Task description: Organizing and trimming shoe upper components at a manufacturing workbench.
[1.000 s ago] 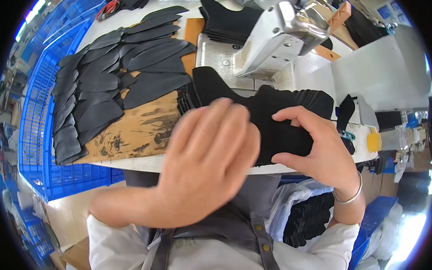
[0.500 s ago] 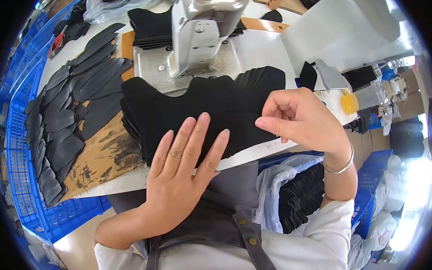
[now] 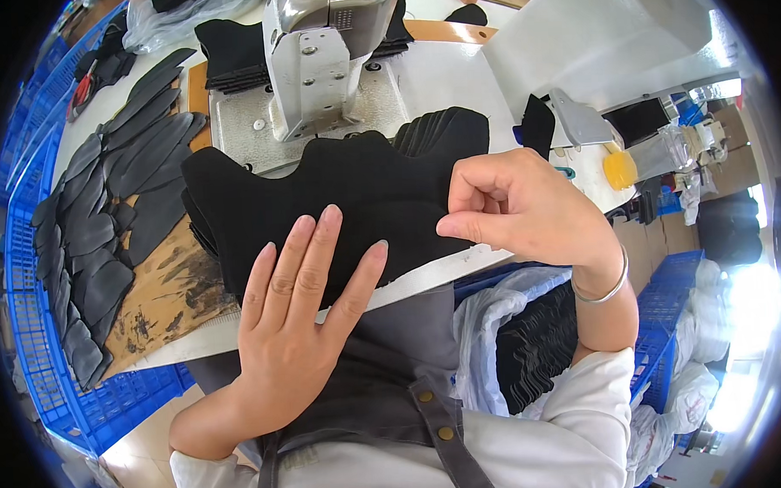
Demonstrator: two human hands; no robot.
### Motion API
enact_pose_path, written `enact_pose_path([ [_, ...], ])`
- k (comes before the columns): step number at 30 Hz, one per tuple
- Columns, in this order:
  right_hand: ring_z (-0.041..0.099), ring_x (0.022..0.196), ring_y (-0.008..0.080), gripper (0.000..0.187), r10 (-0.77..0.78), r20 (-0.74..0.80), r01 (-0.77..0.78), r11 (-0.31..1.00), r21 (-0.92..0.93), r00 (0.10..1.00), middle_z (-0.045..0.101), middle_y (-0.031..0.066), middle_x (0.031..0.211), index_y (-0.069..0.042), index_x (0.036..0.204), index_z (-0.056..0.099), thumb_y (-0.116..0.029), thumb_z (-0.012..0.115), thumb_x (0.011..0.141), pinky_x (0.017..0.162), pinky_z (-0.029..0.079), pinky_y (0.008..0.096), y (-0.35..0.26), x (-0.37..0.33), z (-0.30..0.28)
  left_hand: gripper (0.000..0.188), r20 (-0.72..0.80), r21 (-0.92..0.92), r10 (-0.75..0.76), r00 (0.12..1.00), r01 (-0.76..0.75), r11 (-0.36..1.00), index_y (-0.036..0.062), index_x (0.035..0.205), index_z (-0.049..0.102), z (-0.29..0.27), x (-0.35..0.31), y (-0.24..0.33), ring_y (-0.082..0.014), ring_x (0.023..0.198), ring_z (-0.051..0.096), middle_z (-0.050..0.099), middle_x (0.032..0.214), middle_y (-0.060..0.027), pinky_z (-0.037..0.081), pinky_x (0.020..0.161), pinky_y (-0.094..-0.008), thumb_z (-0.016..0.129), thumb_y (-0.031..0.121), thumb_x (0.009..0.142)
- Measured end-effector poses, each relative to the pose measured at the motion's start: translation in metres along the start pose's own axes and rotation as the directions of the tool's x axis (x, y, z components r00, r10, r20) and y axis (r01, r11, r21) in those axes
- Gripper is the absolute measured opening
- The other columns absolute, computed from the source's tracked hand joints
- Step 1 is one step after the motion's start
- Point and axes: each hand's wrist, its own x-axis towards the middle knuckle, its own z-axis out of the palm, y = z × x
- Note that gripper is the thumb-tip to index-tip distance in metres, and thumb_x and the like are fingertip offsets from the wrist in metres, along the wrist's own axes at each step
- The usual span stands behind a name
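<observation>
Left hand (image 3: 286, 342), head view: fingers spread over black pieces (image 3: 362, 180), stacked at the table's (image 3: 441, 87) near edge before a silver machine (image 3: 312, 83). Right hand (image 3: 527, 209): narrow pinch, right edge; grip uncertain. Even left pressure should prevent slipping.

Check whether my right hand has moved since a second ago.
Yes. Judged against the silver machine, your right hand has moved to the right; it is now near the right end of the black stack.

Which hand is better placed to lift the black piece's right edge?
Probably the right hand: its bent fingers are near that edge, while the left hand spreads over the black piece.
</observation>
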Motion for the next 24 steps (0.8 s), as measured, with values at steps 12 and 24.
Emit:
enact_pose_path([
  [12,0.059,0.100,0.0321,0.040,-0.548,-0.193,0.304,0.685,-0.662,0.814,0.059,0.0124,0.112,-0.002,0.103,0.059,-0.019,0.075,0.069,0.079,0.050,0.0384,-0.006,-0.021,0.023,0.037,-0.008,-0.010,0.025,1.000,-0.025,1.000,0.0175,0.121,0.055,-0.006,0.007,0.000,-0.0274,0.120,0.050,0.052,0.133,-0.0125,0.040,0.096,-0.0380,0.057,0.021,0.084],
  [24,0.057,0.114,0.0301,0.041,-0.584,0.102,0.500,0.577,-0.645,0.806,0.061,0.0122,0.119,-0.001,0.108,0.063,-0.016,0.073,0.071,0.092,0.050,0.0402,-0.011,-0.014,0.002,0.066,0.050,-0.516,0.147,0.988,-0.101,0.851,-0.0015,0.121,0.052,-0.030,0.036,-0.039,-0.0293,0.093,0.056,0.058,0.119,-0.0147,0.045,0.085,-0.0406,0.074,0.033,0.070],
])
